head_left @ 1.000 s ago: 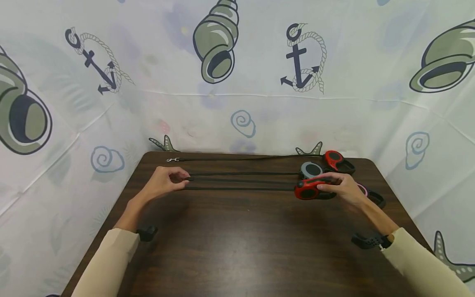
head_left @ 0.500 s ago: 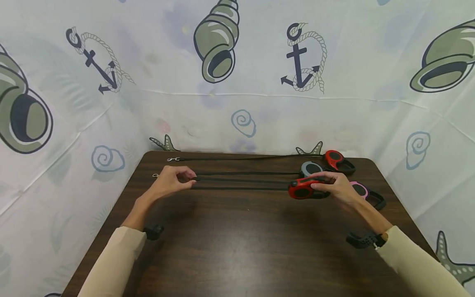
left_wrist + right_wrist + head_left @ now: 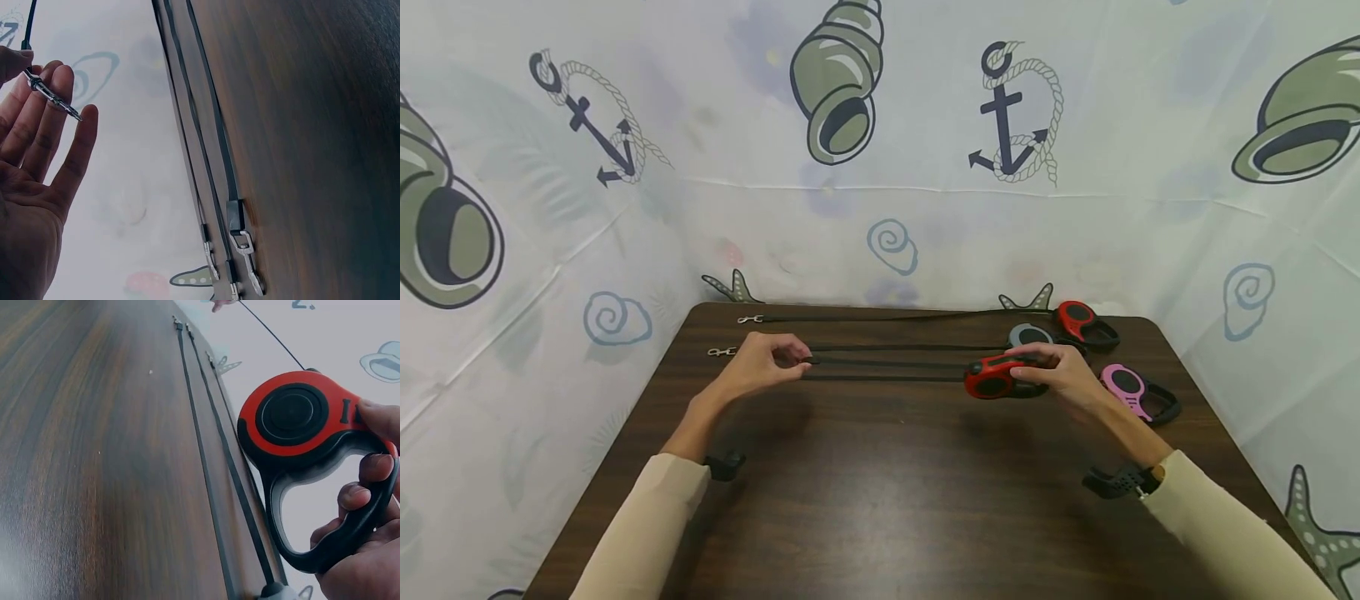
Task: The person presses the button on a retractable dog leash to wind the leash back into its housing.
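My left hand point(image 3: 771, 364) pinches the strap end of a retractable dog leash between thumb and fingers, its metal clip point(image 3: 55, 97) lying across the fingers in the left wrist view. The leash's red and black casing point(image 3: 294, 412) is in my right hand point(image 3: 1060, 373), with fingers curled round the black handle point(image 3: 353, 531) and the thumb on the side of the casing. Its black strap point(image 3: 887, 363) runs taut between both hands, raised over the table. Beneath it, straps of other leashes lie stretched out roughly parallel.
On the brown table point(image 3: 880, 500) lie a second red leash point(image 3: 1075, 314) at the back, a grey one point(image 3: 1028, 335) partly behind my right hand, and a pink one point(image 3: 1126, 383) at right. Their clips point(image 3: 247, 250) point left. A patterned cloth point(image 3: 940, 233) hangs behind.
My left hand has moved right and my right hand left, shortening the strap between them. The pink leash and the grey leash's clip have come out from behind the hands.
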Tool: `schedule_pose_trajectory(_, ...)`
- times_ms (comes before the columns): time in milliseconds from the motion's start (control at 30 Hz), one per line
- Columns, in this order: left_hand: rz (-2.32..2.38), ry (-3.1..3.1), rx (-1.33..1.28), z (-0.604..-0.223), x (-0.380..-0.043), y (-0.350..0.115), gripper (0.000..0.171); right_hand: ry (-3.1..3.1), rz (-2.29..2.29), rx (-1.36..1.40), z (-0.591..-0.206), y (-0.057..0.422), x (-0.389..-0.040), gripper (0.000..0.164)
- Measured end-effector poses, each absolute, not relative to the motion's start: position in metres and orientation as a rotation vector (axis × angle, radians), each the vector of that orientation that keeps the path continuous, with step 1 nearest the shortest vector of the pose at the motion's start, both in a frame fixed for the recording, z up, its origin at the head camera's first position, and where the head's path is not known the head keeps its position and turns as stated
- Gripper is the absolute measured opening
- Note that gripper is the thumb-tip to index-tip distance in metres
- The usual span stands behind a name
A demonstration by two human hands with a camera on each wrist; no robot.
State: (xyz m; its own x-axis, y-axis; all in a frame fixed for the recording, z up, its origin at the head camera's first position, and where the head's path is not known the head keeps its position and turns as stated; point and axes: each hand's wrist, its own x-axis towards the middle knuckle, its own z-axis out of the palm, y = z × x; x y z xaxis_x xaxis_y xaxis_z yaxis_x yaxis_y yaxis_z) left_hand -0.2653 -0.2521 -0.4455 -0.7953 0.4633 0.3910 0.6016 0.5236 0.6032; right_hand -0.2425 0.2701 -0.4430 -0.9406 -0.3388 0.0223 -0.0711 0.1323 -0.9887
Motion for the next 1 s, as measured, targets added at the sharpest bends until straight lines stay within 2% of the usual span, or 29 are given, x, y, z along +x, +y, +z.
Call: schedule_pose_trajectory(1000,-1.163,-2.594,-0.958,-0.44,-0.264,-0.224,0.015,2.116,-1.936,-0.461,-0.442,0.236,-0.246,0.037)
